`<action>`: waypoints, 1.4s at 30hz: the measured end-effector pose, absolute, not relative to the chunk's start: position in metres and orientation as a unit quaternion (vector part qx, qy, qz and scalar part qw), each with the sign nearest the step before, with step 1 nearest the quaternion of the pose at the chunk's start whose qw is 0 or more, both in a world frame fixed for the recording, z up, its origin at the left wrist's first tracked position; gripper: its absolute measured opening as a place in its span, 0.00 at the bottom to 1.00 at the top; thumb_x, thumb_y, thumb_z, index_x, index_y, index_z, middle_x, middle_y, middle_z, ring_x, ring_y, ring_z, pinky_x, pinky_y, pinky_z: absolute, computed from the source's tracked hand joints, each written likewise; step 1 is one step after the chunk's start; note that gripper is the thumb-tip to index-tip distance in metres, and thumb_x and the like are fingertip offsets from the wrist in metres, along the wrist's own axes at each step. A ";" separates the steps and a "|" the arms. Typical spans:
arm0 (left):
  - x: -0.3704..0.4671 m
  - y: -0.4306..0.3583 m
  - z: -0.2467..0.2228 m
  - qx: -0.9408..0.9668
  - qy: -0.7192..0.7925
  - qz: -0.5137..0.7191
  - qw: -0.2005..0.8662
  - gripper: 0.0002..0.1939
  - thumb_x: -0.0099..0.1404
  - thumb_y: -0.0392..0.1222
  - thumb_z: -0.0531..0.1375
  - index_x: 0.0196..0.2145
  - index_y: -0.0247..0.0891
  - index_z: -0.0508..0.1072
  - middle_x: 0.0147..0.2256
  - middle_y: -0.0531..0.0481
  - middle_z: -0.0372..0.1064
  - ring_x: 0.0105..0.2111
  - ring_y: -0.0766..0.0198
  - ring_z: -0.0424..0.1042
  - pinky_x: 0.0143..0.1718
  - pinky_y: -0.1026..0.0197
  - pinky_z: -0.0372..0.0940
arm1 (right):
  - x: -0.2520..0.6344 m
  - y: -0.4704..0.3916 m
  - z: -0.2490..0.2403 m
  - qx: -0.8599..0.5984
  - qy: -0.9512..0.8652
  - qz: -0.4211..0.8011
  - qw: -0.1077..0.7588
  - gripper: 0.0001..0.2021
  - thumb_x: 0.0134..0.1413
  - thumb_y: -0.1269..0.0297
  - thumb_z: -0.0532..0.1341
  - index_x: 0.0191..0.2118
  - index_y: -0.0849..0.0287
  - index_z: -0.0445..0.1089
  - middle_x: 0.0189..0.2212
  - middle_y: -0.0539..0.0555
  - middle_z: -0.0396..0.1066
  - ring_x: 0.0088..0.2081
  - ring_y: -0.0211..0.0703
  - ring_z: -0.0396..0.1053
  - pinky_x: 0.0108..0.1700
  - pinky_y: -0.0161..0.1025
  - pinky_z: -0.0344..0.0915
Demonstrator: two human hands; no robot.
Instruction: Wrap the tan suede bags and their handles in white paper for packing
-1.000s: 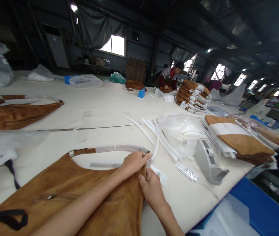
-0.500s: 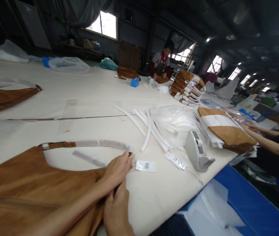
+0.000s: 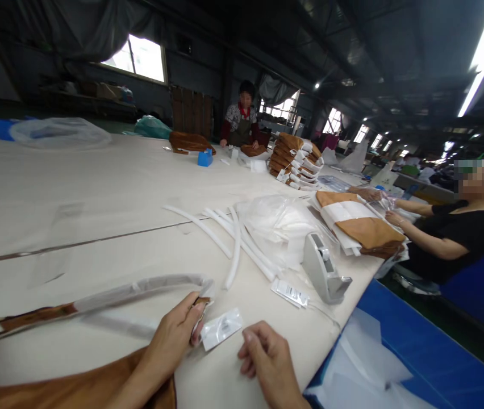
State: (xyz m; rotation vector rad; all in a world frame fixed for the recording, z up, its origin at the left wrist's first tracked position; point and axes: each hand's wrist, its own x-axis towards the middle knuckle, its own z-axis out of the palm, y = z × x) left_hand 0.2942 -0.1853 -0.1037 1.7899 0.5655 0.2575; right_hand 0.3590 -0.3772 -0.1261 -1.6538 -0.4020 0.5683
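My left hand (image 3: 179, 325) is closed on the end of a brown shoulder bag's strap (image 3: 61, 309), where a strip of brown shows between the fingers. Translucent white wrapping (image 3: 148, 282) covers much of the strap's arch. The brown bag (image 3: 84, 382) lies at the lower left, partly hidden by my left forearm and cut off by the frame. A white tag in a clear sleeve (image 3: 222, 328) hangs beside my left fingers. Just right of it, my right hand (image 3: 270, 355) is half curled, holds nothing that I can see and is apart from the tag.
White foam tubes (image 3: 236, 247), clear plastic bags (image 3: 282, 224), a grey tape dispenser (image 3: 322, 270) and more tags (image 3: 290, 293) lie ahead. Folded brown bags (image 3: 365, 224) are at right, near a co-worker (image 3: 455, 238). Another person (image 3: 242, 122) stands behind a bag stack (image 3: 295, 162).
My right hand has left the bag by my left hand and moved right. My left hand, still on the strap, has moved lower and left in view. The camera has turned rightward.
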 end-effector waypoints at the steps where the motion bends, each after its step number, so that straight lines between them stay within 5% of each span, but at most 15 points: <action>1: 0.295 -0.185 -0.107 0.770 0.247 0.101 0.579 0.19 0.62 0.61 0.48 0.32 0.42 0.65 0.15 0.61 0.56 0.19 0.61 0.60 0.27 0.61 0.56 | 0.377 -0.383 -0.122 -0.737 -0.169 0.208 0.621 0.23 0.57 0.41 0.58 0.32 0.60 0.69 0.25 0.54 0.72 0.23 0.38 0.68 0.24 0.32 0.61; 5: 0.303 -0.180 -0.123 0.785 0.250 0.073 0.563 0.18 0.63 0.59 0.46 0.31 0.43 0.63 0.15 0.60 0.60 0.20 0.60 0.62 0.29 0.60 0.57 | 0.451 -0.392 -0.108 -0.808 -0.170 -0.026 0.563 0.19 0.57 0.49 0.58 0.45 0.59 0.70 0.40 0.59 0.74 0.40 0.49 0.73 0.37 0.41 0.70; 9: 0.303 -0.177 -0.125 0.793 0.250 0.080 0.549 0.18 0.63 0.59 0.45 0.29 0.44 0.60 0.17 0.58 0.64 0.22 0.60 0.65 0.31 0.59 0.58 | 0.510 -0.378 -0.097 -0.866 -0.180 -0.190 0.426 0.24 0.56 0.52 0.57 0.53 0.63 0.67 0.50 0.67 0.69 0.54 0.58 0.66 0.54 0.51 0.64; 18: 0.295 -0.189 -0.109 0.727 0.243 0.135 0.628 0.12 0.65 0.52 0.50 0.30 0.43 0.57 0.20 0.57 0.67 0.23 0.62 0.66 0.31 0.60 0.61 | 0.550 -0.368 -0.082 -0.890 -0.159 -0.190 0.384 0.19 0.52 0.65 0.52 0.46 0.69 0.71 0.42 0.71 0.71 0.49 0.62 0.67 0.56 0.57 0.58; 22: 0.290 -0.188 -0.105 0.689 0.227 0.144 0.673 0.16 0.65 0.57 0.51 0.34 0.41 0.61 0.27 0.53 0.72 0.25 0.62 0.71 0.32 0.61 0.64 | 0.532 -0.401 -0.063 -0.873 -0.126 -0.218 0.417 0.19 0.54 0.59 0.54 0.45 0.66 0.70 0.39 0.65 0.73 0.44 0.57 0.70 0.51 0.54 0.63; 27: 0.287 -0.185 -0.099 0.660 0.208 0.172 0.701 0.19 0.63 0.59 0.56 0.33 0.39 0.65 0.29 0.53 0.68 0.27 0.63 0.70 0.35 0.61 0.64 | 0.480 -0.427 -0.041 -0.770 -0.169 0.056 0.613 0.23 0.43 0.51 0.70 0.42 0.59 0.72 0.29 0.54 0.74 0.28 0.44 0.70 0.31 0.39 0.67; 30: 0.288 -0.181 -0.100 0.661 0.211 0.186 0.695 0.18 0.61 0.58 0.58 0.31 0.38 0.68 0.27 0.54 0.66 0.31 0.60 0.69 0.39 0.59 0.64 | 0.459 -0.407 -0.044 -0.740 -0.230 0.247 0.581 0.19 0.43 0.51 0.71 0.35 0.61 0.74 0.25 0.52 0.73 0.24 0.38 0.67 0.25 0.34 0.64; 33: 0.287 -0.177 -0.102 0.672 0.219 0.203 0.678 0.18 0.60 0.57 0.60 0.33 0.37 0.74 0.37 0.48 0.71 0.44 0.53 0.69 0.51 0.55 0.61 | 0.456 -0.368 -0.060 -0.734 -0.297 0.342 0.506 0.13 0.46 0.54 0.67 0.28 0.61 0.73 0.20 0.48 0.68 0.22 0.36 0.63 0.22 0.31 0.59; 37: 0.283 -0.173 -0.101 0.679 0.212 0.194 0.675 0.21 0.60 0.59 0.60 0.40 0.39 0.79 0.63 0.42 0.58 0.67 0.46 0.48 0.66 0.49 0.43 | 0.465 -0.314 -0.078 -0.717 -0.341 0.415 0.445 0.08 0.44 0.62 0.66 0.24 0.61 0.72 0.16 0.47 0.66 0.18 0.36 0.61 0.19 0.31 0.55; 42: 0.280 -0.170 -0.100 0.676 0.202 0.169 0.688 0.22 0.59 0.61 0.62 0.38 0.40 0.79 0.64 0.42 0.59 0.70 0.44 0.36 0.68 0.42 0.33 | 0.467 -0.272 -0.071 -0.676 -0.353 0.419 0.493 0.08 0.34 0.66 0.70 0.22 0.61 0.72 0.13 0.44 0.65 0.16 0.35 0.61 0.20 0.31 0.54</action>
